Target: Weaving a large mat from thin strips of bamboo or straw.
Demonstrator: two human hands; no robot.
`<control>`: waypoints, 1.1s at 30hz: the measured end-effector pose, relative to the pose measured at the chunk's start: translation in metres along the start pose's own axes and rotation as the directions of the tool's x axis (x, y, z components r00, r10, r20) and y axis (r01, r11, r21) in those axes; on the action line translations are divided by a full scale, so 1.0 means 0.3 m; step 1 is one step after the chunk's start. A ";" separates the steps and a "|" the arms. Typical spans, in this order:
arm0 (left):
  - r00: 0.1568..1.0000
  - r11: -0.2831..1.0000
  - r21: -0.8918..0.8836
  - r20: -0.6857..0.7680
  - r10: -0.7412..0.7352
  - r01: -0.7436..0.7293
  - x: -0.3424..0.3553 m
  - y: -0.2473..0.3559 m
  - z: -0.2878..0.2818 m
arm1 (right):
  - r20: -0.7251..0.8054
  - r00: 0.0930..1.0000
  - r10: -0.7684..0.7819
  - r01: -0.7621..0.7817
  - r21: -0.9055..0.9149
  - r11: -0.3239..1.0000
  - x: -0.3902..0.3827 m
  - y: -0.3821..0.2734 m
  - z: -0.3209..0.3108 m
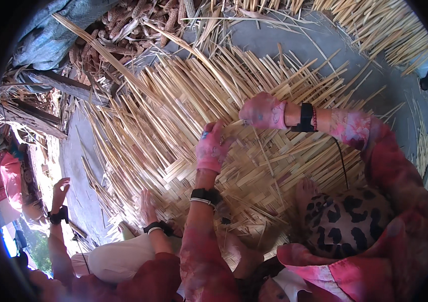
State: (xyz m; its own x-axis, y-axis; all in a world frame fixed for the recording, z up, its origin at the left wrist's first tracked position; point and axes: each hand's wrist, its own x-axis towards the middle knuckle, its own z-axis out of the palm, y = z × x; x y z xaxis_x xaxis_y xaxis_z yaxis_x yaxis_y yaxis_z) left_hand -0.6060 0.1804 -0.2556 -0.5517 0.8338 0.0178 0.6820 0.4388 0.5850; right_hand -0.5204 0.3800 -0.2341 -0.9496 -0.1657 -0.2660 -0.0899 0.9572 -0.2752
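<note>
A partly woven mat (194,171) of flat, pale reed strips spreads across the ground before me, tightly crossed near my feet and loose-ended at the far side. My left hand (211,148), in a pink glove, is closed at the weave, its fingertips pinching a reed strip. Just right of it and a little farther off, my right hand (264,111), also gloved in pink, makes a fist around a long reed strip (214,65) that slants away to the far left. The strip ends inside both hands are hidden.
On the left, a co-worker's hand (147,207) lies on the mat's edge; their other hand (60,194) is raised. Corn cobs (118,25) and wooden beams (68,85) lie far left. More reeds (385,30) are stacked far right. My patterned knee (350,221) rests over the mat.
</note>
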 end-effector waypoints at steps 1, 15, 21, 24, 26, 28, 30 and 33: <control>1.000 1.000 -0.004 -0.008 0.002 -0.002 0.027 0.003 0.008 | -0.044 0.997 -0.067 0.062 -0.093 0.994 0.008 -0.010 -0.009; 0.991 0.959 0.270 0.072 -0.111 0.088 0.044 -0.022 0.027 | -0.089 0.945 0.315 -0.271 0.328 0.905 0.174 0.048 0.107; 0.981 0.992 -0.116 -0.177 -0.076 0.055 -0.031 -0.010 -0.023 | 0.037 0.924 0.379 -0.325 0.596 0.734 0.231 0.048 -0.011; 0.974 0.982 -0.163 -0.185 -0.127 0.097 -0.032 0.003 -0.025 | -0.161 0.890 0.427 -0.332 0.415 0.847 0.270 0.013 -0.008; 0.972 0.981 -0.160 -0.193 -0.138 0.107 -0.009 0.004 -0.035 | 0.093 0.902 0.421 -0.419 0.420 0.805 0.274 0.028 -0.027; 0.991 0.991 0.060 -0.046 0.124 -0.121 0.026 0.026 -0.034 | -0.033 0.990 0.136 -0.109 0.427 0.897 0.246 0.108 0.018; 0.995 0.995 0.068 -0.055 0.083 -0.079 -0.014 -0.015 -0.039 | 0.213 0.887 0.410 -0.398 0.803 0.444 0.223 0.006 -0.024; 0.947 0.956 -0.256 -0.248 -0.206 0.142 -0.010 0.008 -0.015 | -0.031 0.885 0.464 -0.380 0.526 0.761 0.218 -0.006 -0.014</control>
State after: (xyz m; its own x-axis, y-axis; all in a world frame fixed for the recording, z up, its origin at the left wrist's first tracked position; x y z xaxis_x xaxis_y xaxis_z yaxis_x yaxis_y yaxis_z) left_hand -0.6050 0.1774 -0.2506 -0.7820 0.6157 0.0970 0.4513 0.4520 0.7694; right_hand -0.5836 0.3683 -0.2470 -0.8920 0.3045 -0.3342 0.4501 0.6664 -0.5944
